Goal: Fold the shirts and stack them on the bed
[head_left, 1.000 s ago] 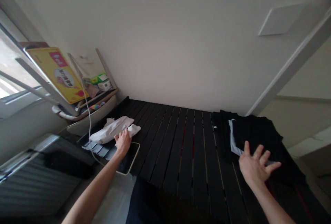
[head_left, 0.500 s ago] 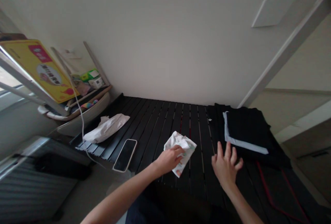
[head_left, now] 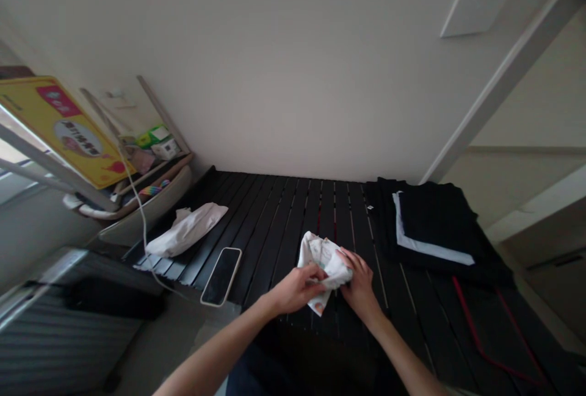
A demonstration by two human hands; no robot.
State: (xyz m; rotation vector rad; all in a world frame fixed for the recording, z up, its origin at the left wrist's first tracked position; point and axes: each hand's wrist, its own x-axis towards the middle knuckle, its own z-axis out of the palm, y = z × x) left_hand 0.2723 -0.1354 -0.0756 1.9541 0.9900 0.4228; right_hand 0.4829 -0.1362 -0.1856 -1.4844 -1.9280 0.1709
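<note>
Printed cloth [head_left: 324,259] — between left hand [head_left: 296,289] and right hand [head_left: 359,281].

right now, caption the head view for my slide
Left hand and right hand hold a crumpled white printed cloth over black slats near a black smartphone

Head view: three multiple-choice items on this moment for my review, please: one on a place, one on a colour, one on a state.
1. Where does the smartphone lie?
A on the floor
B on the black slatted platform, left of the hands
C under the white bag

2. What colour is the edging on the folded dark garment?
A green
B yellow
C pale blue

3. What holds the crumpled printed white cloth?
A the left hand and right hand together
B neither hand
C a clip

1: B, it rests on the slats beside the hands.
2: C, a pale strip runs along the fold.
3: A, both hands grasp it.
</note>
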